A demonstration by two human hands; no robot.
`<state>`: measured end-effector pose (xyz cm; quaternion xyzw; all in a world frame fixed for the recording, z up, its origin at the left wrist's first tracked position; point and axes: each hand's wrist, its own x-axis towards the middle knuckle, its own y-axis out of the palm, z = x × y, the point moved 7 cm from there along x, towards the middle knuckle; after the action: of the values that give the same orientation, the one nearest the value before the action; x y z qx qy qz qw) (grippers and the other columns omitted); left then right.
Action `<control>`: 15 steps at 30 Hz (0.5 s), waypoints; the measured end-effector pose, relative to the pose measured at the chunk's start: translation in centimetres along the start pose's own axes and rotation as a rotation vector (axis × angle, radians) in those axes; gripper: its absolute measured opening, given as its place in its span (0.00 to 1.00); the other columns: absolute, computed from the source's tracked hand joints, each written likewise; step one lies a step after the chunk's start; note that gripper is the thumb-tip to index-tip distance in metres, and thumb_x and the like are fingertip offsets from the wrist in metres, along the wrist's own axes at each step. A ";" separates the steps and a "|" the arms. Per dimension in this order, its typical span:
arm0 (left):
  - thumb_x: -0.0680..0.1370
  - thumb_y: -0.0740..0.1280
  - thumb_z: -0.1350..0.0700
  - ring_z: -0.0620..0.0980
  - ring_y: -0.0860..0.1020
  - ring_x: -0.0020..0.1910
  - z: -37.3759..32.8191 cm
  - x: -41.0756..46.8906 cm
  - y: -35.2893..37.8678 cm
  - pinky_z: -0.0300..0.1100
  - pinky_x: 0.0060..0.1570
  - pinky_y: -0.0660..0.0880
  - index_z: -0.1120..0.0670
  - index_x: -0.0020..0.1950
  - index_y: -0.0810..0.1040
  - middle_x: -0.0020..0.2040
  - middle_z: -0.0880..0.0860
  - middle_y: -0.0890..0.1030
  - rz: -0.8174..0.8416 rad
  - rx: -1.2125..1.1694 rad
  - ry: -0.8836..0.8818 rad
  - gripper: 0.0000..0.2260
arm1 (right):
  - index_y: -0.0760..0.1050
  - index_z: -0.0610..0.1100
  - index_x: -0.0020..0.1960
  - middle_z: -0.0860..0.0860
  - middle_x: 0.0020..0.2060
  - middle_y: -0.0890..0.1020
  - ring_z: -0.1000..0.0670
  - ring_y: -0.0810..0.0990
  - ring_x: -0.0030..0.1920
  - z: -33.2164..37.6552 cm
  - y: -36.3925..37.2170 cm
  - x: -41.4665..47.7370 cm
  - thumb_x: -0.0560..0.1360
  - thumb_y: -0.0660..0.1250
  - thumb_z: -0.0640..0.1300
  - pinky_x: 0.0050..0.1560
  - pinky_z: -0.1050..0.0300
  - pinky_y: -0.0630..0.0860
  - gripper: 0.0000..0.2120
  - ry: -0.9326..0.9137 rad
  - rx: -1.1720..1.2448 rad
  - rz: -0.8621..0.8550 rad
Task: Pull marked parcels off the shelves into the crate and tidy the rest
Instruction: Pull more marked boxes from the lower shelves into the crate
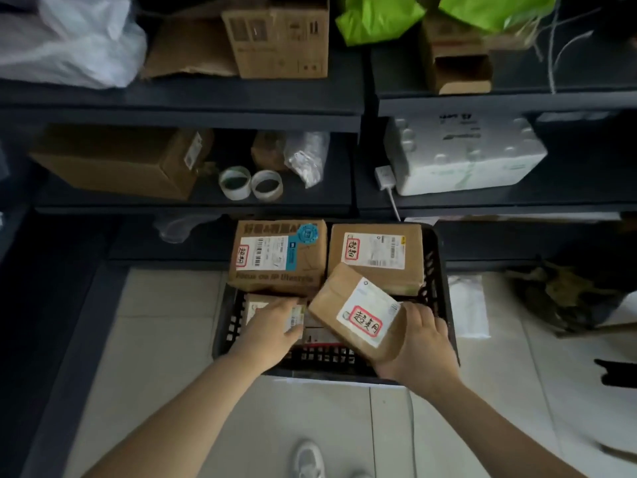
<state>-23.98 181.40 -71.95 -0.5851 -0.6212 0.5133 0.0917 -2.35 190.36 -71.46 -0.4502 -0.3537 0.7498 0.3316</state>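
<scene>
A black slatted crate [441, 291] stands on the floor below the shelves. Two marked cardboard parcels lie at its far side: a printed box [279, 260] on the left and a plain box [375, 257] on the right, each with a red-framed label. My right hand [417, 343] grips a third marked parcel [355, 312], tilted over the crate's near right part. My left hand [272, 326] reaches into the near left of the crate and holds a small labelled parcel [256, 305], mostly hidden under it.
The dark shelves hold a brown carton [117, 160], two tape rolls [250, 182], a clear bag [306, 157], a white foam box [465, 157] and a charger [386, 175]. Higher up sit cartons [279, 36], white plastic [69, 39] and green bags [379, 15]. My shoe [308, 458] is on the tiled floor.
</scene>
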 end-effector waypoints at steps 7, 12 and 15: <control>0.80 0.61 0.53 0.50 0.68 0.69 3.9 1.9 3.4 0.43 0.67 0.67 0.51 0.73 0.65 0.71 0.51 0.70 0.116 0.033 -0.084 0.20 | 0.54 0.48 0.72 0.53 0.65 0.62 0.48 0.64 0.65 -1.9 2.2 -0.2 0.55 0.74 0.64 0.64 0.53 0.67 0.53 0.078 0.039 0.024; 0.80 0.61 0.54 0.50 0.69 0.69 2.8 2.8 2.3 0.45 0.65 0.69 0.48 0.73 0.64 0.70 0.50 0.70 0.047 -0.019 -0.061 0.21 | 0.52 0.49 0.73 0.53 0.65 0.61 0.49 0.61 0.65 -1.2 2.1 -0.1 0.57 0.74 0.62 0.60 0.55 0.70 0.53 0.027 -0.025 0.064; 0.80 0.62 0.54 0.51 0.73 0.65 2.8 3.1 1.7 0.46 0.61 0.74 0.47 0.69 0.68 0.67 0.50 0.74 0.034 -0.037 -0.069 0.18 | 0.49 0.50 0.74 0.54 0.67 0.58 0.49 0.59 0.65 -0.7 1.8 0.4 0.58 0.74 0.61 0.60 0.56 0.71 0.53 -0.043 -0.153 0.108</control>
<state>-25.82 182.11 -76.04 -0.5790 -0.6235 0.5229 0.0508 -2.16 189.85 -73.41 -0.4764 -0.3922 0.7468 0.2479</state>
